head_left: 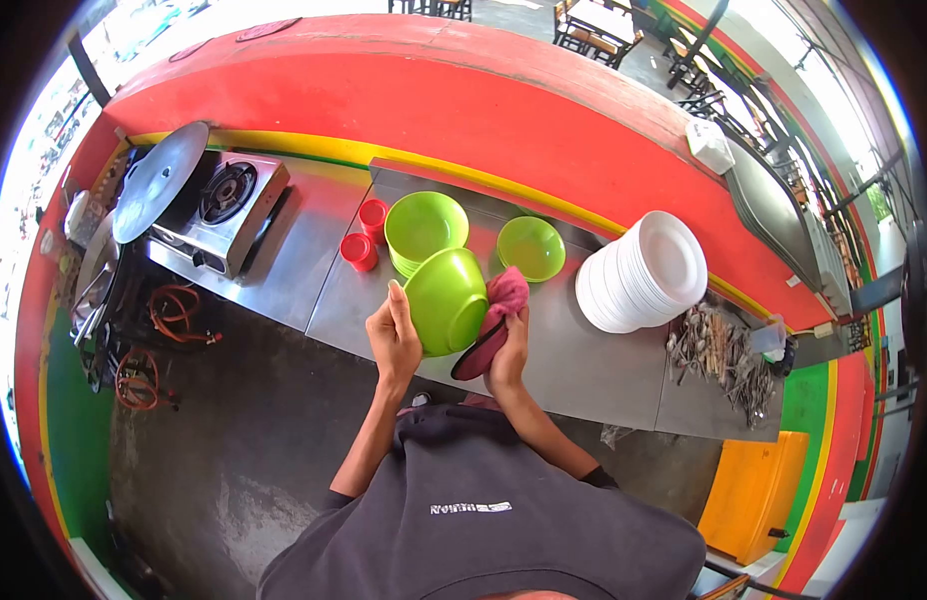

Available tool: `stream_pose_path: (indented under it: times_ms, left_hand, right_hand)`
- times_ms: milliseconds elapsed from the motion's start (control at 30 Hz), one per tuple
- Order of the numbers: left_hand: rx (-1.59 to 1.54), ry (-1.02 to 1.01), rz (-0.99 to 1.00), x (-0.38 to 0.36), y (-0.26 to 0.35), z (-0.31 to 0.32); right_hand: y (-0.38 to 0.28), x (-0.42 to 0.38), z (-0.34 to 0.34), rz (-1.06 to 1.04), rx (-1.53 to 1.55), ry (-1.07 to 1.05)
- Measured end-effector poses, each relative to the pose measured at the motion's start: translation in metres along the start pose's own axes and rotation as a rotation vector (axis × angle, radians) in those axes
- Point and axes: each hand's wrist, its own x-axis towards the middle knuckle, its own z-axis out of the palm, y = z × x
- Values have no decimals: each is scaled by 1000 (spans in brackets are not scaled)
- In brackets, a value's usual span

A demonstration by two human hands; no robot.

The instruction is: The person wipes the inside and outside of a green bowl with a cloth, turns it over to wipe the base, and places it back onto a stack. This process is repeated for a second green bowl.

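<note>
A green bowl (449, 300) is held up on its side in front of me, above the counter's front edge. My left hand (395, 338) grips its left rim, thumb pointing up. My right hand (511, 352) is closed round a pink cloth (506, 296) with a dark edge, which rests against the bowl's right side. Just behind stands a stack of green bowls (426, 222). Another green bowl (532, 249) sits to the right of that stack, and two red cups (359, 252) stand to its left.
A tall stack of white plates (644, 270) stands on the metal counter (574, 365). Spoons and forks (729, 360) lie in a pile farther right. At the left are a gas stove (224, 205) and a large round lid (162, 182). A red wall (404, 95) runs behind.
</note>
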Motion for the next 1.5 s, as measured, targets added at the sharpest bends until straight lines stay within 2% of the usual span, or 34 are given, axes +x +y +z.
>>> stream_pose_path:
  times_ms: [67,100,167,233,300,333,400,467,500,533,633,833,967,1067,1167,1267,1400,1500]
  left_hand:
    - [128,-33,123,1,-4,-2]
    - [86,-95,193,5,-8,-3]
    - [9,-225,311,5,-16,-8]
    - [63,-252,460,15,-12,-6]
    - [120,-259,574,22,-8,-3]
    - [191,-177,531,24,-17,-3]
    - [137,13,259,29,-15,15]
    - [-55,-33,-78,41,-22,19]
    - [-213,-174,-290,47,-35,10]
    - [-370,-314,-505,53,-47,4]
    - [-389,-292,-435,76,-87,-3]
    - [-71,-232,-123,124,-130,-2]
    - [-37,-304,-37,147,-143,5]
    - [37,-334,-79,158,-159,11]
    - [293,-349,38,169,-192,11]
    - [242,-412,-121,173,-201,10]
    - [154,-442,-99,176,-194,11]
    - [205,-431,-103,175,-189,14]
  right_hand:
    - [-6,15,-9,349,204,96]
    - [-11,25,-14,522,303,144]
    - [-25,37,-28,660,268,37]
    - [-34,47,-35,801,237,-71]
    - [-22,54,-42,802,226,-90]
    - [-17,59,-44,799,235,-91]
    - [-19,72,-39,707,229,-106]
    - [-11,86,-25,407,97,-97]
    - [-5,89,-18,262,31,-84]
    - [1,91,-13,219,43,-37]
    - [15,101,7,104,-39,83]
    - [66,114,27,116,-204,150]
    - [78,120,45,71,-265,258]
    - [90,123,52,47,-255,294]
    - [99,123,55,12,-288,319]
    - [99,120,61,-29,-352,329]
    - [102,116,59,-28,-337,342]
    - [105,109,37,94,-176,387]
